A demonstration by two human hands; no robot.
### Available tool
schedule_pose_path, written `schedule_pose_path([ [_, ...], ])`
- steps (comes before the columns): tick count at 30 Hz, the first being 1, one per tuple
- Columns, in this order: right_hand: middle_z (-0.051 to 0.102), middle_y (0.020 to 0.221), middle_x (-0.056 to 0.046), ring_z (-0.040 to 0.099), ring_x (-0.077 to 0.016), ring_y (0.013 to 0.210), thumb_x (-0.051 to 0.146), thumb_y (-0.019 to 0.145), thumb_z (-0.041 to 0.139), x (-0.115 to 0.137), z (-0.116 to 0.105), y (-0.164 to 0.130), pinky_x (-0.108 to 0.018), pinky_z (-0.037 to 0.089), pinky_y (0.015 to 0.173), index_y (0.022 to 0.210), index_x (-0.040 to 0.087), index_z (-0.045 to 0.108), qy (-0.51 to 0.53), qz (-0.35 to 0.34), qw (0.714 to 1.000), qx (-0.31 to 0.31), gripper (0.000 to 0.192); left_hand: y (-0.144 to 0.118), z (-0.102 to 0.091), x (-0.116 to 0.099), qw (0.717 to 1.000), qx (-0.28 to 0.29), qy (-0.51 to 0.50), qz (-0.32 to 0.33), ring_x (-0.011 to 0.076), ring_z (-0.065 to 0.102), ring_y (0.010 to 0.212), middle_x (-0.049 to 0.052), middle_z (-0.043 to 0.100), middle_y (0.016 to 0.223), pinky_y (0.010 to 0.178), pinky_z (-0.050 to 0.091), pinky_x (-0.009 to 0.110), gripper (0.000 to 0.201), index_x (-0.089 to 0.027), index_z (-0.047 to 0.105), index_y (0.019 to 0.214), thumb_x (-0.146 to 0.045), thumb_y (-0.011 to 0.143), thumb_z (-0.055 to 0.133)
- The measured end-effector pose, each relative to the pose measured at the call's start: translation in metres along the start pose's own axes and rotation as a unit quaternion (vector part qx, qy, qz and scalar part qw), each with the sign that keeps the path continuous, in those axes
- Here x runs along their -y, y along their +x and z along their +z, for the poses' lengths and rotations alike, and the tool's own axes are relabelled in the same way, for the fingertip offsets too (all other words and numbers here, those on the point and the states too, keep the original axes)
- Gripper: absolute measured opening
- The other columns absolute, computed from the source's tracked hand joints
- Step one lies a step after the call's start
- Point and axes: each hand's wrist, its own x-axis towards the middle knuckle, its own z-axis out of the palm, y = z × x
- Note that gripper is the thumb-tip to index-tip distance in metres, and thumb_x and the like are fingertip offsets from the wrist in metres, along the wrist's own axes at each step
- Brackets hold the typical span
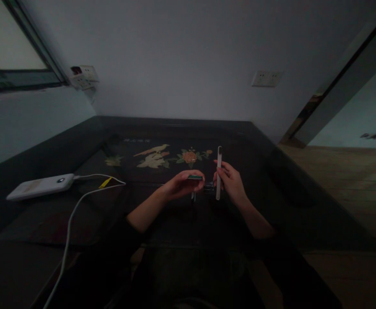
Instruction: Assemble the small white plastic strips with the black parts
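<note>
- Right hand (231, 182) is pinching a slim pale stick (219, 172), thumb on one side and fingers on the other, holding it upright near its lower half. Top end is standing clear above the fingers, probably to keep the working length free.
- Left hand (183, 184) is curling closed around a small dark flat piece (195, 177), holding it level with one edge pointing toward the stick. Something thin and light is poking down below that hand; too dim to tell what it is.
- Hands are sitting just apart, facing each other, both raised above the surface (265, 171). My read: the two pieces are being lined up against each other, which would explain stick vertical, dark piece horizontal.
- A small dark item is lying on the surface between and just behind the hands; can't make it out.
- Taking the stick as landmark: painted flower-and-bird inlay (162, 158) on the dark surface is lying just beyond it and to its left.
- Well left of the stick, a white power bank (40, 186) is lying flat near the surface edge. White cable (78, 201) is running from it toward the person, off the near edge; a yellow tag (105, 183) is sitting beside the cable.
- Far behind the stick, a wall socket plate (267, 79) is showing on the white wall; another socket cluster (83, 77) is sitting in the corner far left.
- Right of the stick, wood floor (345, 180) is starting where the surface ends.
</note>
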Motion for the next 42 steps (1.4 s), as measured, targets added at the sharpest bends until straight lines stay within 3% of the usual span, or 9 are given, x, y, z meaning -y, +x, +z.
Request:
schedule_pose_path([
  [10,0.054,0.063,0.004,0.054,-0.0097,0.041,0.040,0.080,0.056,-0.009,-0.008,0.007,-0.018,0.036,0.030,0.118,0.015,0.053,-0.043,0.006,0.998,-0.039,0.045,0.008,-0.001,0.000,0.985,-0.141,-0.054,0.082,0.0077,0.046,0.060,0.001,0.055,0.072,0.058,0.036,0.023,0.040,-0.014,0.062,0.100,-0.030,0.065,0.073],
  [17,0.055,0.064,0.003,0.054,-0.0104,0.040,0.034,0.079,0.054,-0.014,-0.009,0.008,-0.019,0.039,0.030,0.124,0.014,0.049,-0.125,0.033,0.991,-0.032,0.049,0.011,-0.009,0.006,0.981,-0.157,-0.062,0.092,0.0063,0.045,0.058,0.000,0.057,0.072,0.056,0.035,0.021,0.041,-0.015,0.061,0.102,-0.026,0.065,0.075],
  [37,0.052,0.066,0.003,0.052,-0.0101,0.044,0.019,0.077,0.056,-0.018,-0.011,0.008,-0.019,0.042,0.030,0.133,0.021,0.045,-0.204,0.049,0.977,-0.035,0.057,0.013,-0.011,0.006,0.975,-0.206,-0.021,0.079,0.0044,0.049,0.056,0.000,0.061,0.075,0.056,0.038,0.019,0.045,-0.020,0.053,0.109,-0.017,0.069,0.072],
  [42,0.053,0.066,0.003,0.052,-0.0104,0.044,0.016,0.076,0.057,-0.018,-0.012,0.008,-0.019,0.040,0.030,0.133,0.023,0.046,-0.202,0.051,0.977,-0.041,0.058,0.013,-0.010,0.005,0.964,-0.260,-0.009,0.057,0.0055,0.052,0.057,0.000,0.064,0.078,0.055,0.040,0.018,0.048,-0.022,0.051,0.112,-0.014,0.069,0.072],
])
